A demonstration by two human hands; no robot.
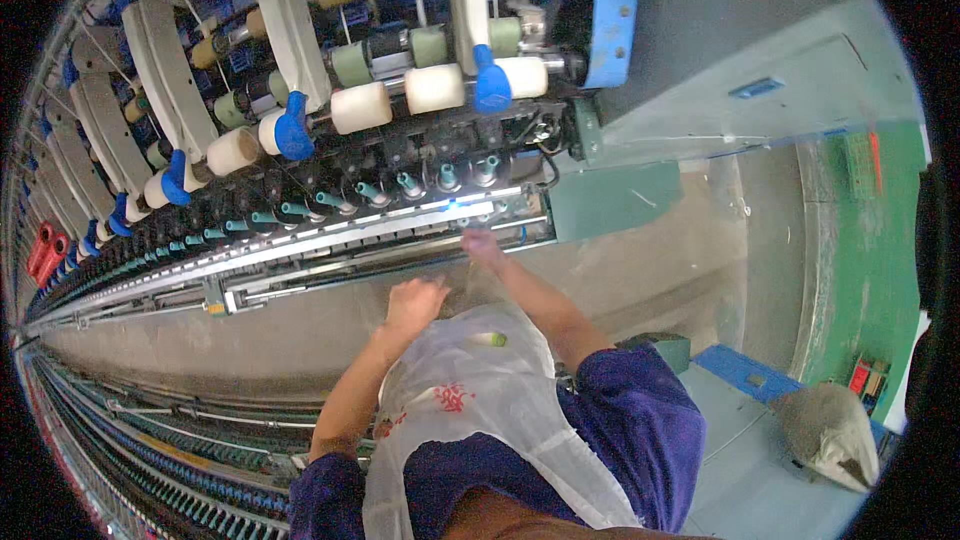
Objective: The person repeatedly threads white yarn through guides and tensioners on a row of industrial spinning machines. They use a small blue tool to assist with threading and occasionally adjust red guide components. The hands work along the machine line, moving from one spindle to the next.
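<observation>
My right hand [482,245] reaches up to the front rail [400,227] of a spinning machine, close below the right end of its row of teal-tipped spindles [448,177]. Its fingers are curled in and look pale and blurred; what they hold, if anything, does not show. Lower and to the left, my left hand [418,302] is closed in front of my apron, apart from the rail. Whatever lies in its fingers is hidden. A small yellow-green and white piece [492,339] shows at the front of my translucent white apron [465,365].
White rollers [434,89] and arms with blue tips [293,127] run above the spindles. Red spools [47,252] sit far left. Another machine row [190,470] stands behind me at left. A pale sack [828,432] lies on the grey surface at right.
</observation>
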